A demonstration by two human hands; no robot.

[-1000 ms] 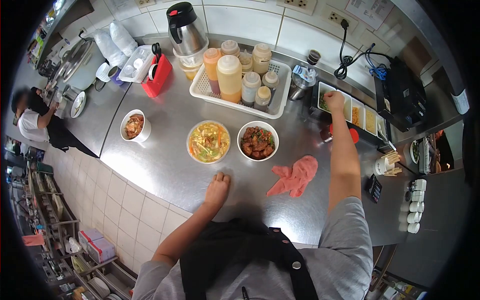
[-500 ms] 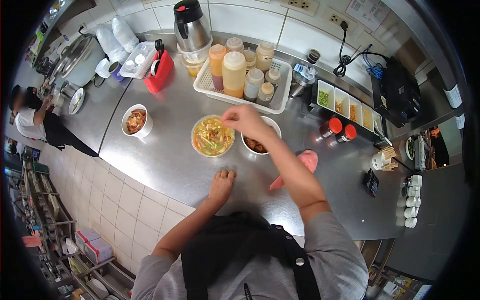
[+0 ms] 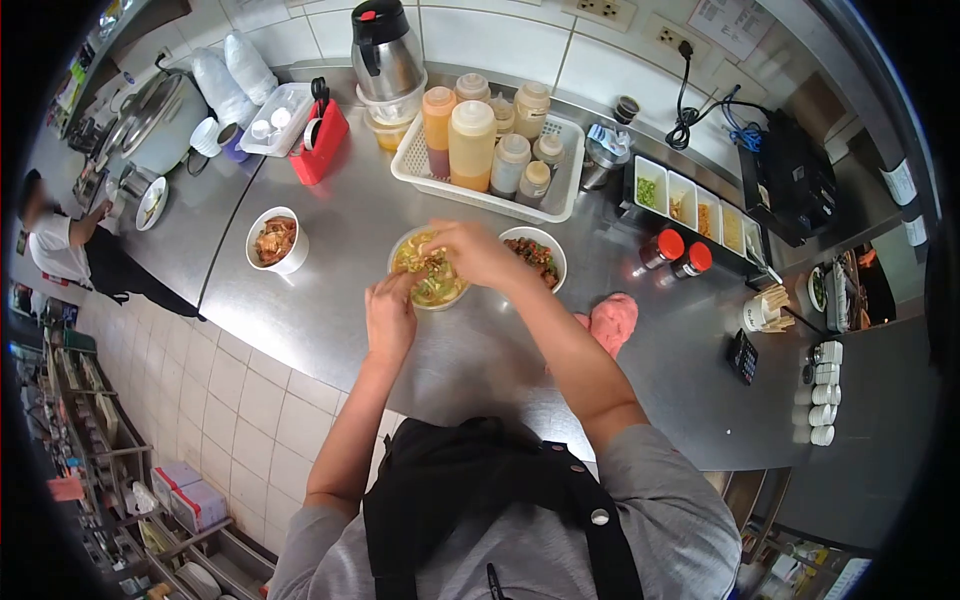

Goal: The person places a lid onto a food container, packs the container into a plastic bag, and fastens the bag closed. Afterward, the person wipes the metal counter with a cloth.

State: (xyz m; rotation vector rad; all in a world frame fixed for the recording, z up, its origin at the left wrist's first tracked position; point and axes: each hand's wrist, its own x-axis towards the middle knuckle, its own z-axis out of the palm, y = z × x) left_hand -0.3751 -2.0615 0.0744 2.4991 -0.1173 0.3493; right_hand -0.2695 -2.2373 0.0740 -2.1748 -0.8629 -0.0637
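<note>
A round tub (image 3: 440,292) of yellow food with green pieces stands on the steel counter. My right hand (image 3: 470,252) is over its upper part, fingers pinched down at the food; anything between them is hidden. At the tub's left rim is my left hand (image 3: 391,312), its fingers bent and drawn together at the food's edge, with whatever they grip too small to make out. Just right of the tub, partly behind my right wrist, sits a white bowl (image 3: 558,250) of browned pieces with red and green bits. Farther left is a white paper tub (image 3: 292,258) holding reddish-brown food.
Behind stands a white basket (image 3: 410,178) of sauce bottles. A pink cloth (image 3: 612,322) lies beside my right forearm. To the right are red-lidded jars (image 3: 662,250), a topping rack (image 3: 700,215) and a calculator (image 3: 743,357). Another person (image 3: 75,240) stands far left.
My left hand has risen from the counter's front to the tub's left rim. My right hand has shifted left and lower over the food, uncovering more of the white bowl.
</note>
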